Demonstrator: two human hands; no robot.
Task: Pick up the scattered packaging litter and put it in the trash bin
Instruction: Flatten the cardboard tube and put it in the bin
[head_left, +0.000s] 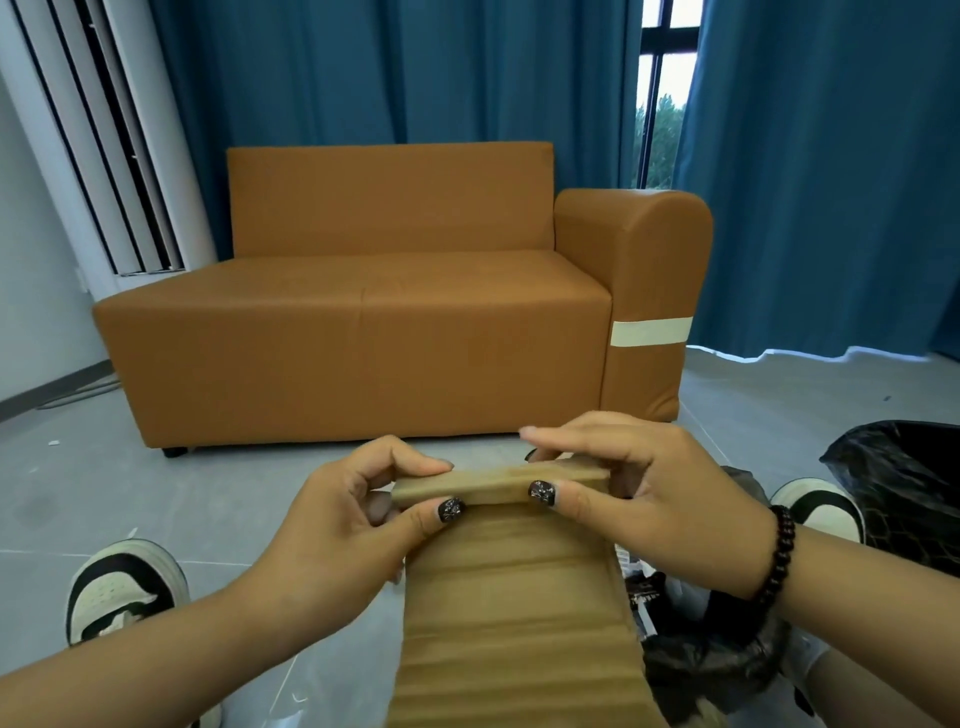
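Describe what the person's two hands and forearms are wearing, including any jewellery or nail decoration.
Both forearms are bare, with no sleeves in view. The left hand has a dark, glossy painted thumbnail with a pale speckled pattern, and the right hand has the same on its thumbnail. The right wrist carries a bracelet of round dark beads. No rings, gloves or watch are visible.

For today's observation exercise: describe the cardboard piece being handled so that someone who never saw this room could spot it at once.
Start at the orange sofa; on the grey floor in front of it, the left hand and right hand pinch one folded end. That is the cardboard strip: tan, ribbed, running toward the viewer, unlike the glossy black trash bag to its right.
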